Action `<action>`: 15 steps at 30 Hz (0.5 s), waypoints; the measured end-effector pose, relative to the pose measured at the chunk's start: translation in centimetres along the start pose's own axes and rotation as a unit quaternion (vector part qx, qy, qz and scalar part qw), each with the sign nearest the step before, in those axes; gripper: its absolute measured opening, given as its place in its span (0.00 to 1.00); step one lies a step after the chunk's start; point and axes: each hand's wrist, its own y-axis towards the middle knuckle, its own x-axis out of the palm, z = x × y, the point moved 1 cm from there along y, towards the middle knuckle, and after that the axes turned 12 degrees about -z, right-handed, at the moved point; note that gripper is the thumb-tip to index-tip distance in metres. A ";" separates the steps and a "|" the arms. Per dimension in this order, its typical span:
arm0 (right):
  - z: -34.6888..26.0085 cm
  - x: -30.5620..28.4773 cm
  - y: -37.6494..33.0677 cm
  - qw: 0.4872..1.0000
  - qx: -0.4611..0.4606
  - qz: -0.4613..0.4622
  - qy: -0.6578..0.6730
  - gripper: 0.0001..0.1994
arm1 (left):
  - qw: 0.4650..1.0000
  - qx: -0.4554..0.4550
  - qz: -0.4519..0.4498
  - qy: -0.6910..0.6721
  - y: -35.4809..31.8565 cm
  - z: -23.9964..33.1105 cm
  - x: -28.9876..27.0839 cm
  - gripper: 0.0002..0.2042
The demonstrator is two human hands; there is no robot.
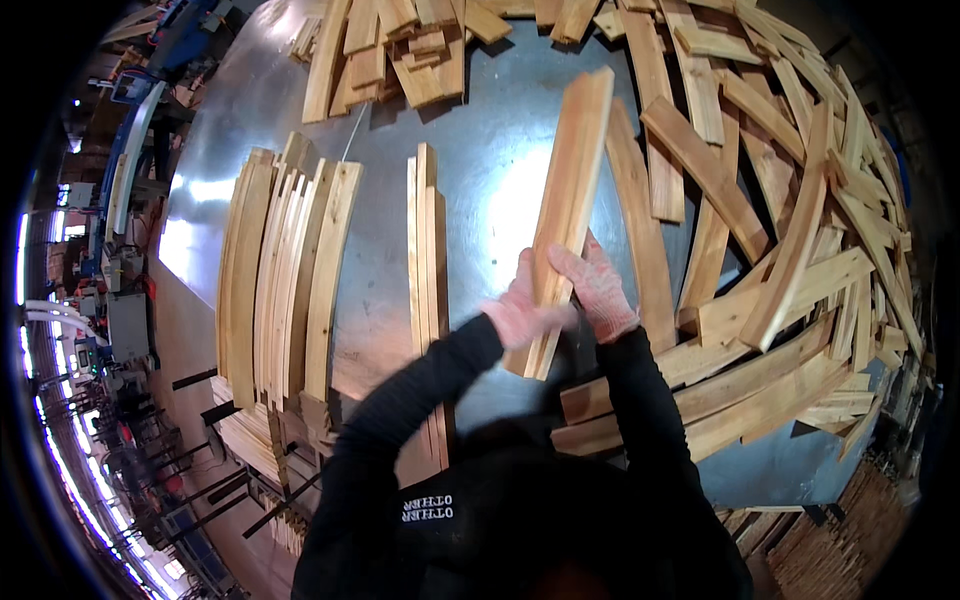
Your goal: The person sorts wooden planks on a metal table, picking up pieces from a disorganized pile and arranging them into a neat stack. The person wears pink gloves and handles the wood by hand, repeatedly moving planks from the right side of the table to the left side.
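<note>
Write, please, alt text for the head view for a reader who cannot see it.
Two hands in pink knit gloves, left hand and right hand, grip one pale flat wooden slat above a grey metal table. Neat stacked slats lie left, a loose slat heap right.

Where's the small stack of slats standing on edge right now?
In the head view, the small stack of slats stands left of centre on the metal table, between the wide row of slats and the slat in both hands.
</note>
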 end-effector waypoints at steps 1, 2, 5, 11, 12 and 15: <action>0.2 -0.6 -0.3 0.999 0.012 0.006 -0.035 0.25 | 0.989 -0.002 0.011 0.151 -0.6 -1.5 0.4 0.34; 0.3 -1.1 -0.5 0.997 0.024 0.010 -0.071 0.25 | 0.954 -0.003 0.019 0.298 -1.2 -2.7 1.0 0.35; 0.1 -2.8 -1.1 0.931 0.100 -0.222 0.272 0.26 | 0.943 0.011 -0.072 0.325 -3.1 -4.6 -1.6 0.38; 1.1 -1.9 -1.6 0.911 0.140 -0.149 0.359 0.35 | 0.983 0.017 -0.070 0.170 -8.2 -5.2 -4.3 0.24; 0.7 -0.9 -2.1 0.888 0.134 -0.190 0.398 0.35 | 0.980 0.043 -0.032 0.191 -9.0 -5.8 -5.1 0.23; 3.5 -1.0 -6.3 0.916 0.161 -0.135 0.342 0.35 | 0.971 0.090 0.007 0.223 -11.2 -6.8 -6.2 0.20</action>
